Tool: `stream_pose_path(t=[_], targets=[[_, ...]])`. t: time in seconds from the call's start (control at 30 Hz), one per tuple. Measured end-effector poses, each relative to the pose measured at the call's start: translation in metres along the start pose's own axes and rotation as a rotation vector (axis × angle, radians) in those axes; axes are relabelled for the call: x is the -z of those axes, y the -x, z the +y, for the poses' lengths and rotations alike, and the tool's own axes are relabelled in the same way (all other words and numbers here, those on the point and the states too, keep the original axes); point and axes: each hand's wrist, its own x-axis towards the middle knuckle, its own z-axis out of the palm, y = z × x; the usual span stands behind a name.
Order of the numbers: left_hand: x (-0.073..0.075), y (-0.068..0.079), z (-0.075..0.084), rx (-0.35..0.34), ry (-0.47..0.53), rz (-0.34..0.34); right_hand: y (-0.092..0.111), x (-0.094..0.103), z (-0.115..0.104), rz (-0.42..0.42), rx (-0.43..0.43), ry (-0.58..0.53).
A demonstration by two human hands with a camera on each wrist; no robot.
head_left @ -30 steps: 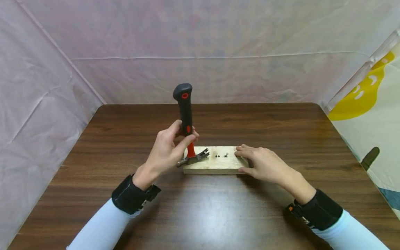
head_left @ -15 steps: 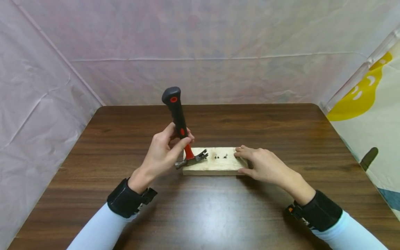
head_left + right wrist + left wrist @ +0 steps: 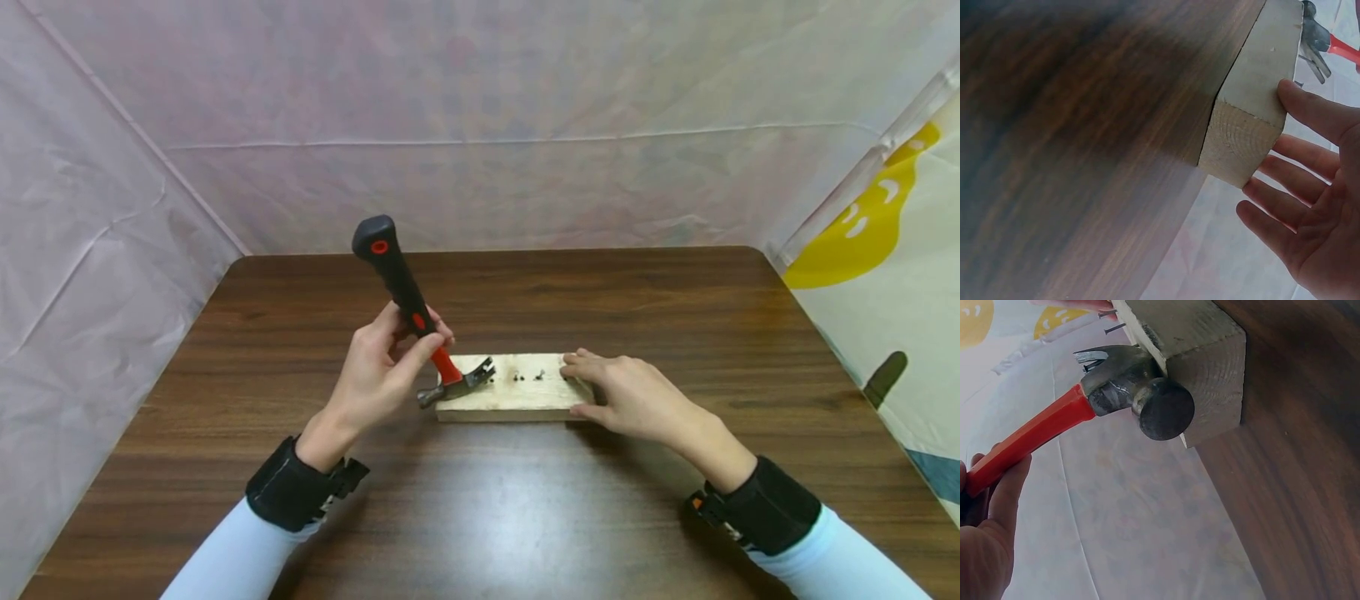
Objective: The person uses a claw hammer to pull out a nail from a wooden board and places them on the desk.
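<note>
A claw hammer [image 3: 401, 287] with a black and red handle stands tilted left over a pale wooden block [image 3: 517, 400]. My left hand [image 3: 367, 367] grips the handle low down, near its red part. The hammer's head rests at the block's left end, its claw turned right; in the left wrist view a nail [image 3: 1087, 367] shows at the claw. More nails [image 3: 538, 375] stick up from the block's top. At the block's right end my right hand [image 3: 637, 387] rests with fairly straight fingers on its top, the thumb [image 3: 1297, 100] touching the near edge.
The block lies on a brown wood-grain table [image 3: 510, 508], whose far edge meets a pale hanging sheet [image 3: 480, 192]. Another sheet with a yellow print [image 3: 862, 225] hangs on the right. Black straps [image 3: 288, 483] circle both wrists.
The hammer's handle has tipped from near upright over to the left, and my left hand has moved left and slightly down with it. My right hand stays on the block.
</note>
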Motion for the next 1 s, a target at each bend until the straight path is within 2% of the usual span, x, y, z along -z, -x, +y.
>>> stream_pose_path(t=[0.63, 0.87, 1.0], targets=[[0.003, 0.009, -0.003, 0.008, 0.087, 0.054, 0.001, 0.0, -0.002, 0.002, 0.005, 0.002], [0.003, 0.008, 0.022, 0.044, 0.073, 0.07, 0.001, 0.0, -0.002, 0.007, 0.006, 0.006], [0.004, 0.009, 0.023, 0.067, 0.085, 0.081, 0.001, 0.0, -0.002, 0.008, 0.011, 0.007]])
